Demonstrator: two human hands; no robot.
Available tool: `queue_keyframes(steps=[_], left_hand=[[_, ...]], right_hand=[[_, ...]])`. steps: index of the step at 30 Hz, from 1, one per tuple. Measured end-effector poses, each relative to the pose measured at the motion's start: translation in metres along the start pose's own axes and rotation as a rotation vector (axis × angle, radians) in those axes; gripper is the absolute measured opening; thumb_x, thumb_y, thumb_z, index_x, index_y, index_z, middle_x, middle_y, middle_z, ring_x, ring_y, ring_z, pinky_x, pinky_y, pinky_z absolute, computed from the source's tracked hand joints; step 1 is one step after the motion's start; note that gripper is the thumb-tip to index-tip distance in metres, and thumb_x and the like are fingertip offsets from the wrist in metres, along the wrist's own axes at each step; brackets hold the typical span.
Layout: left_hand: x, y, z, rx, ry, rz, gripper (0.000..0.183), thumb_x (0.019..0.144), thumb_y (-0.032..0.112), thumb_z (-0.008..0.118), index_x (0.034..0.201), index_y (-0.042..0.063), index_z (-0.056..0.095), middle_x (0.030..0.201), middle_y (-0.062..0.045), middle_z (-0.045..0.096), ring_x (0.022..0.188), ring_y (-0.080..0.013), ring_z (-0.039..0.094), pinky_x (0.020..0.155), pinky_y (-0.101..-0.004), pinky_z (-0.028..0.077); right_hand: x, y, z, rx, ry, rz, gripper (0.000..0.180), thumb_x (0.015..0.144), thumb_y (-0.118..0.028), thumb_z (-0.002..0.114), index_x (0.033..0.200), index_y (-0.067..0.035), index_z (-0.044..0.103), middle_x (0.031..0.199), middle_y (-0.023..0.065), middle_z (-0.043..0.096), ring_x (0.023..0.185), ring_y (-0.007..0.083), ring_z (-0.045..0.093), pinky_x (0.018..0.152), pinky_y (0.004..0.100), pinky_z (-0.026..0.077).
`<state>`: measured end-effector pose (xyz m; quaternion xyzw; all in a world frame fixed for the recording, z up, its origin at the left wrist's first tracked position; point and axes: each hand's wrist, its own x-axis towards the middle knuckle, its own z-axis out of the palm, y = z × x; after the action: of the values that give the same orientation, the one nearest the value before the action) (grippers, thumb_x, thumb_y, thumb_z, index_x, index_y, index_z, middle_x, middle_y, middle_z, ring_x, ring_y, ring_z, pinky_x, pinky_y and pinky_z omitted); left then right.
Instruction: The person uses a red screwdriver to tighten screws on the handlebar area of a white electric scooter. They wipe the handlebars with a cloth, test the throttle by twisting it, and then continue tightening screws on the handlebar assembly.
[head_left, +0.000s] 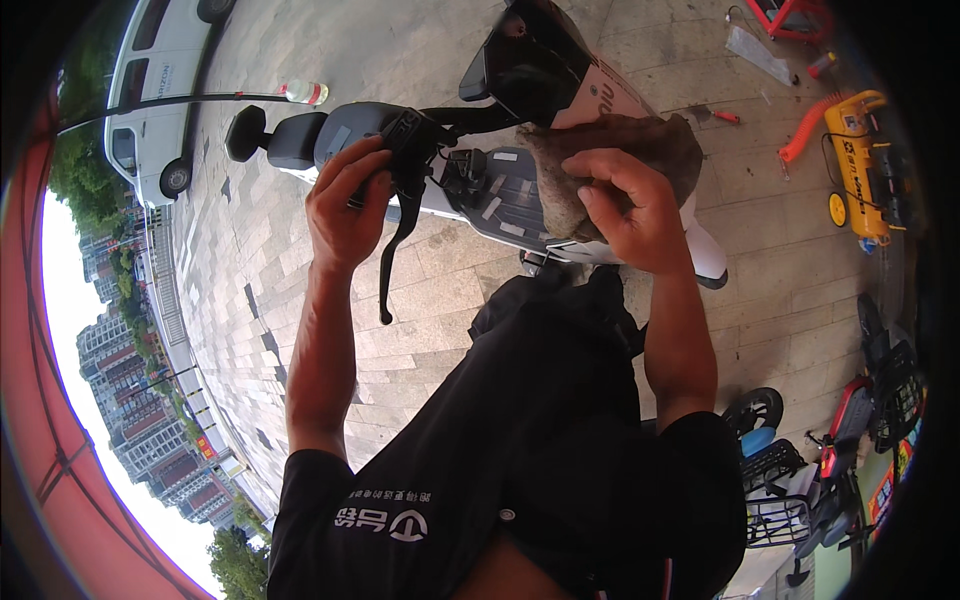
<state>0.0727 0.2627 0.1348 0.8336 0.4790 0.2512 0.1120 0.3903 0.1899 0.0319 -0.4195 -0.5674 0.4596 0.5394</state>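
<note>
My left hand (346, 202) is around the black grip end of a scooter's handlebar (469, 118), its fingers reaching towards the switch housing (405, 139). From there a long black brake lever (401, 251) points back towards me. My right hand (634, 206) hovers over or touches a brown cloth (652, 146), which is draped across the scooter's front part. Its thumb and forefinger are curled but apart, with nothing visible between them. Left of the cloth lies the ribbed grey floorboard (517, 191). The black seat (360, 124) is partly hidden behind the controls.
A black front panel (532, 64) rises ahead. On the paving lie a red-handled tool (724, 116) and a plastic bag (757, 54). A yellow air compressor (859, 161) with an orange coiled hose (814, 124) stands right. Bikes with baskets (780, 521) are lower right; a white van (154, 97) is left.
</note>
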Motion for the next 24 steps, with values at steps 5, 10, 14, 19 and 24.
queue_keyframes(steps=[5, 10, 14, 19, 24], left_hand=[[-0.005, -0.002, -0.001, 0.072, -0.018, 0.054, 0.025, 0.086, -0.003, 0.068, 0.110, 0.001, 0.074, 0.119, -0.014, 0.070, 0.104, -0.0255, 0.071, 0.086, -0.0319, 0.057], [0.005, 0.004, -0.007, 0.035, -0.055, 0.048, 0.026, 0.088, -0.004, 0.065, 0.111, 0.001, 0.073, 0.121, -0.015, 0.070, 0.104, -0.0248, 0.071, 0.086, -0.0315, 0.056], [0.027, 0.008, -0.007, 0.111, -0.088, 0.085, 0.031, 0.088, -0.009, 0.060, 0.114, 0.003, 0.072, 0.120, -0.014, 0.069, 0.103, -0.0258, 0.070, 0.086, -0.0322, 0.055], [0.044, 0.008, -0.004, 0.122, -0.188, 0.115, 0.033, 0.087, -0.010, 0.060, 0.114, 0.004, 0.072, 0.113, -0.014, 0.066, 0.098, -0.0274, 0.068, 0.082, -0.0333, 0.054], [0.045, 0.007, -0.005, 0.070, -0.194, 0.158, 0.033, 0.087, -0.010, 0.060, 0.114, 0.003, 0.072, 0.111, -0.014, 0.066, 0.096, -0.0274, 0.068, 0.081, -0.0330, 0.054]], right_hand=[[-0.048, 0.031, 0.004, 0.079, 0.039, 0.186, 0.023, 0.089, 0.003, 0.062, 0.111, -0.001, 0.068, 0.102, 0.0032, 0.069, 0.076, 0.0051, 0.055, 0.068, 0.0206, 0.045], [-0.067, 0.048, 0.007, 0.112, 0.089, 0.190, 0.021, 0.088, -0.001, 0.065, 0.108, -0.002, 0.069, 0.092, 0.0013, 0.069, 0.065, 0.0043, 0.049, 0.057, 0.0202, 0.038], [-0.068, 0.052, 0.006, 0.134, 0.120, 0.173, 0.020, 0.090, 0.000, 0.064, 0.109, -0.003, 0.070, 0.096, 0.0022, 0.071, 0.070, 0.0043, 0.055, 0.058, 0.0195, 0.039], [-0.063, 0.049, -0.001, 0.070, 0.057, 0.185, 0.021, 0.092, -0.002, 0.062, 0.112, -0.002, 0.068, 0.103, 0.0028, 0.070, 0.078, 0.0054, 0.060, 0.066, 0.0205, 0.045], [-0.061, 0.049, 0.005, 0.049, 0.062, 0.189, 0.020, 0.092, -0.002, 0.063, 0.112, -0.002, 0.068, 0.101, 0.0034, 0.071, 0.077, 0.0056, 0.059, 0.065, 0.0208, 0.044]])
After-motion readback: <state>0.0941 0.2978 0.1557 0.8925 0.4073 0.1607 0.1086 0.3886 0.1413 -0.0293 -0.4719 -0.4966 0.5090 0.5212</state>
